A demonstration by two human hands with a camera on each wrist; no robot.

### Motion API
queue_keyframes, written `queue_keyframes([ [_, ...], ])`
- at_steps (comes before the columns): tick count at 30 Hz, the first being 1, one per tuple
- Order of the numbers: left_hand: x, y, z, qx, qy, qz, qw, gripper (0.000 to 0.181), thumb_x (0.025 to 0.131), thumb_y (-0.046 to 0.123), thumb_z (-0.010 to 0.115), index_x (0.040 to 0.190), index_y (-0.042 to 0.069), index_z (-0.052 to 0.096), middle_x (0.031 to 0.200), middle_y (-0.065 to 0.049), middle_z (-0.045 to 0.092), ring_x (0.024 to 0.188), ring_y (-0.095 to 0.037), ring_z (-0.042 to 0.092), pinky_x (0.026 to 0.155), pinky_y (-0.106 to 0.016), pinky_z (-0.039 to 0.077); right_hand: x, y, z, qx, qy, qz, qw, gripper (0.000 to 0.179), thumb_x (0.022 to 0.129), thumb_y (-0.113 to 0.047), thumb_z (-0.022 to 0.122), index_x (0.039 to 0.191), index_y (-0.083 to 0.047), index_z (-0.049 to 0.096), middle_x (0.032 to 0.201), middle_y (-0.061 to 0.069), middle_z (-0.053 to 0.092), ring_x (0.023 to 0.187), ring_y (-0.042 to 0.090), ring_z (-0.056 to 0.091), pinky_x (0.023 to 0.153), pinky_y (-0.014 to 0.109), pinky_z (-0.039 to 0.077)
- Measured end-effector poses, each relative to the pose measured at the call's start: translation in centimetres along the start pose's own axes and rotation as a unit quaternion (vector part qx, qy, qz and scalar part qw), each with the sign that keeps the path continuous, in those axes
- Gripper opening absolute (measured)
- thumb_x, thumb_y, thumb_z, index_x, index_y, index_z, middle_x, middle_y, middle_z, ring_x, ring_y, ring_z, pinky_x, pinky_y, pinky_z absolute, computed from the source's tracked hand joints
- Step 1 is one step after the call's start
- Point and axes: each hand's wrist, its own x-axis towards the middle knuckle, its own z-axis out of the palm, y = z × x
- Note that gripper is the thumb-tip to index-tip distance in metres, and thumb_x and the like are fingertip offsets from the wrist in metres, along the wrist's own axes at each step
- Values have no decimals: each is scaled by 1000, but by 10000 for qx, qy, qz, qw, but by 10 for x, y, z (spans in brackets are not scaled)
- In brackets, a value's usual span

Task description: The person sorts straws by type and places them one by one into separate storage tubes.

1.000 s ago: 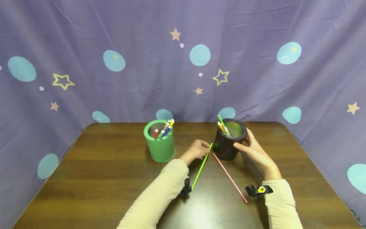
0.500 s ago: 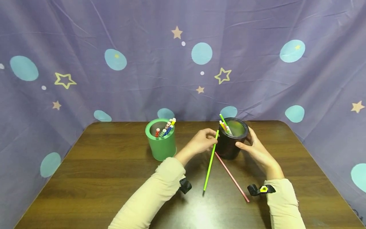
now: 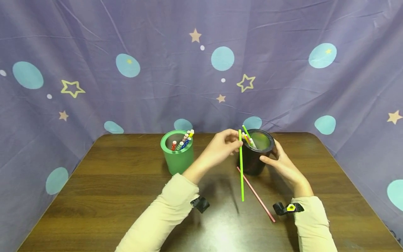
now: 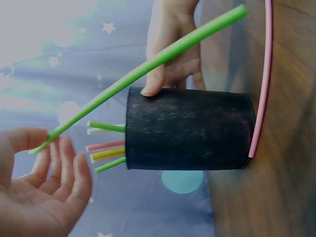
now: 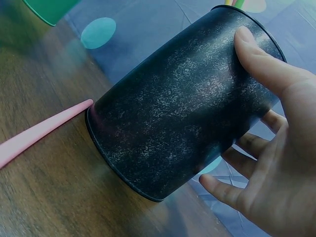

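My left hand (image 3: 220,147) pinches a bright green straw (image 3: 241,175) near its top end, between thumb and forefinger. The straw hangs upright in front of the black can (image 3: 253,162), its lower end raised above the table. In the left wrist view the remaining fingers of that hand are loosely bent. My right hand (image 3: 284,169) holds the can from the right, thumb (image 5: 256,57) on the near side by the rim and fingers partly hidden behind. Several coloured straws (image 4: 108,154) stick out of the can. A pink straw (image 3: 259,199) lies on the table, one end by the can's base.
A green can (image 3: 179,159) with several patterned straws (image 3: 185,141) stands to the left of the black one. Both are on a brown wooden table (image 3: 104,196). A purple curtain (image 3: 157,87) with stars and dots hangs behind.
My left hand has lifted the green straw off the table, turned it upright and carried it up and right towards the black can's rim. The right hand stays on the can.
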Motion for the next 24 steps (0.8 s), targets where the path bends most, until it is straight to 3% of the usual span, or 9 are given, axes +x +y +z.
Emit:
queue_keyframes([
  [6,-4,13,-4,-390,620,856,9936,20,96,5,62,114,-3,63,106,-14,66,90,-33,65,77,-40,56,1,0,0,5,42,36,10000,81,95,-13,66,157,-20,15,157,15,27,143,30,21,112,55,21],
  [13,-6,26,-6,-769,1302,1565,9760,17,96,5,61,111,-3,63,105,-14,65,88,-23,65,77,-43,56,1,3,2,-50,46,56,10000,79,95,-14,67,156,-21,17,152,13,33,138,24,28,107,45,28],
  [19,-6,26,-4,-1076,1827,1886,9589,18,96,4,60,112,-4,60,108,-16,65,93,-33,64,78,-40,56,2,3,2,-114,-13,-17,9999,80,96,-13,66,157,-19,15,154,15,31,141,27,26,110,50,26],
  [24,-3,19,1,-966,1733,1859,9623,17,97,6,61,111,-2,62,110,-16,65,93,-19,65,81,-36,55,1,2,1,-51,37,18,10000,81,96,-12,66,158,-19,14,155,16,28,142,30,23,112,56,21],
])
